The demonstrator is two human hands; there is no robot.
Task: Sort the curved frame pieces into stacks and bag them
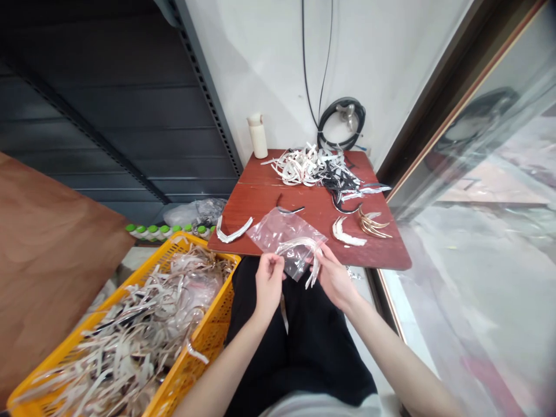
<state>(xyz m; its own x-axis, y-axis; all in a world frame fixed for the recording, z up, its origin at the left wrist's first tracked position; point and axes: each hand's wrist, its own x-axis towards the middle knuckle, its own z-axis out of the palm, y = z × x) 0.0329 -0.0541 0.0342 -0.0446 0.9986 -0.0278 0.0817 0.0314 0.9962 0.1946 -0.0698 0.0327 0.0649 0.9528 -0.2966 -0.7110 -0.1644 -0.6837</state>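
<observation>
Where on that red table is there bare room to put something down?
Bare wood shows on the table between the bottle and the clear bag, and along the right edge past the gold pieces. The far middle, under the strip pile, is crowded.

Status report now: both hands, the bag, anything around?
Left hand pinching clear bag. Right hand holding pale headbands at the bag. Yellow basket beside left arm.

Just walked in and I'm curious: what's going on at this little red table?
A seated person holds a clear plastic bag at the near edge of the red table. The left hand pinches the bag's edge, while the right hand grips pale curved hairbands at the bag's mouth. More hairbands lie in a tangled pile on the table, and a yellow basket beside the person is full of them.
</observation>
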